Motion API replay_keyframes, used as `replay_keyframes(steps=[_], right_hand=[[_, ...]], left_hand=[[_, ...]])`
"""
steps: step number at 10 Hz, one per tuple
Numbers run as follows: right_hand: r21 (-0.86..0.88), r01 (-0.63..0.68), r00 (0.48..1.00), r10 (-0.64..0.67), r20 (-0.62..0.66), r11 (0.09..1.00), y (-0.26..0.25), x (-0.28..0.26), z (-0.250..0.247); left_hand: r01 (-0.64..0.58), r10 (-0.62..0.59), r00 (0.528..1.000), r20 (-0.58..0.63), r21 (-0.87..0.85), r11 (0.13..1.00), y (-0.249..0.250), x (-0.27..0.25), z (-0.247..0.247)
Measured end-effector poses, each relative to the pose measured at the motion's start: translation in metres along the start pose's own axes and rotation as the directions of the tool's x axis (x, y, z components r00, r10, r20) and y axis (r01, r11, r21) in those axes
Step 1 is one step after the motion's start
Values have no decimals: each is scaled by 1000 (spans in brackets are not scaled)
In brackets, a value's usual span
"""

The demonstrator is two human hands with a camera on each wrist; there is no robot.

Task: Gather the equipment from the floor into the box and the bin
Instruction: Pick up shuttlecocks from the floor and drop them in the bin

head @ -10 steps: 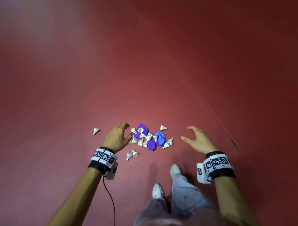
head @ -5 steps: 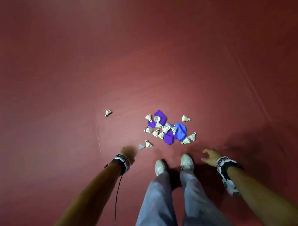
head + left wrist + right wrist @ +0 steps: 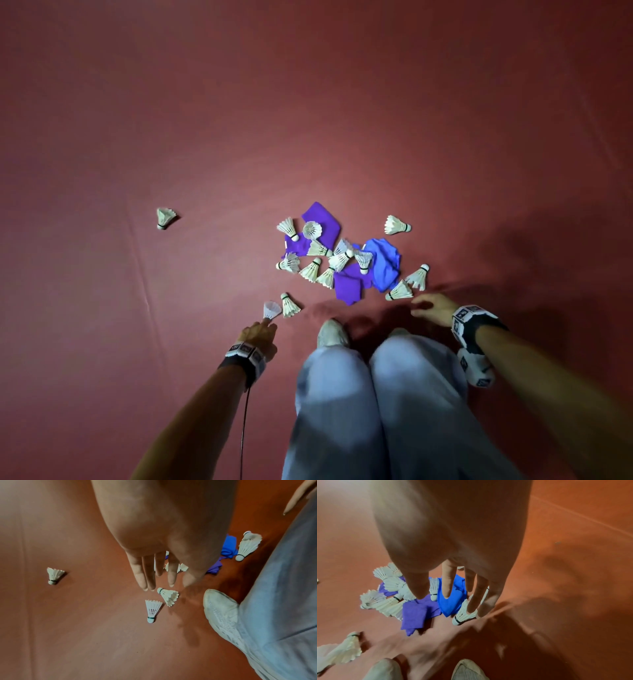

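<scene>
Lying loose on floor (image 3: 205,137): shuttlecocks (image 3: 310,270)

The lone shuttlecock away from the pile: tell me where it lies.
In the head view the lone shuttlecock lies on the red floor, far left of the pile, ahead of the left hand.

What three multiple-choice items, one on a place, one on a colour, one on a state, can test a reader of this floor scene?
1. Where does the lone shuttlecock lie? A left of the pile. B between the shoes. C on a cloth.
2. What colour is the crumpled cloth at the pile's right? A green. B blue. C yellow.
3. How is the left hand? A gripping a cloth. B a closed fist. C open, fingers straight.

Answers: 1 A, it sits apart on the red floor; 2 B, blue beside purple cloths; 3 C, the wrist view shows it holding nothing.
</scene>
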State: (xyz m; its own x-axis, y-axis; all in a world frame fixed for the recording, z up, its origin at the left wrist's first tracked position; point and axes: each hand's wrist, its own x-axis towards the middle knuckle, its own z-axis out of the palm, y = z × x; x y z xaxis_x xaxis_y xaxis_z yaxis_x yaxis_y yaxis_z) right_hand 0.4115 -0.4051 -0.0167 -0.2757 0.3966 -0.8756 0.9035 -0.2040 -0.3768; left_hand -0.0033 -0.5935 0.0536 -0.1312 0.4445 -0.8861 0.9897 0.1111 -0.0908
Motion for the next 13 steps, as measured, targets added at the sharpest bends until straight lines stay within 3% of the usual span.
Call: replay_keyframes(steps=[1,2,3,4,5,6,8,10,12,13], right_hand=[[-36,11,1000,-11,-7,999,21,61,24],[-61,13,1000,-11,24,998,12,92,34],[-125,-61,997,67,43,990,11,115,39],[-151,-104,992,114,61,983,2,128,43],[-13,-93,991,94,93,996,-5,141,40],[-1,-121,990,120,74,993,5,155,35],[-30,-132,991,131,-39,991,-26,108,24],[89,-74,992,82,-91,993,-83,8,2],[262,33,956,46,-289,964,-171,-155,-49],[315,125,928,2,-374,941,-218,-239,-73]], left_hand=[[6,-6,1000,-9,-22,1000,-2,51,25],[-10,9,999,-43,-17,1000,-9,94,47],[-8,5,999,-32,-80,997,-17,127,66],[41,-29,997,68,-181,983,-22,148,78],[133,-110,991,80,-398,908,-31,183,114],[147,-131,989,67,-423,894,-34,191,123],[96,-99,995,0,-250,963,-22,128,97],[58,-67,995,-69,-116,992,-35,15,14],[40,-93,971,-219,-237,971,-33,-129,-98],[-24,-148,921,-361,-430,903,-23,-206,-150]])
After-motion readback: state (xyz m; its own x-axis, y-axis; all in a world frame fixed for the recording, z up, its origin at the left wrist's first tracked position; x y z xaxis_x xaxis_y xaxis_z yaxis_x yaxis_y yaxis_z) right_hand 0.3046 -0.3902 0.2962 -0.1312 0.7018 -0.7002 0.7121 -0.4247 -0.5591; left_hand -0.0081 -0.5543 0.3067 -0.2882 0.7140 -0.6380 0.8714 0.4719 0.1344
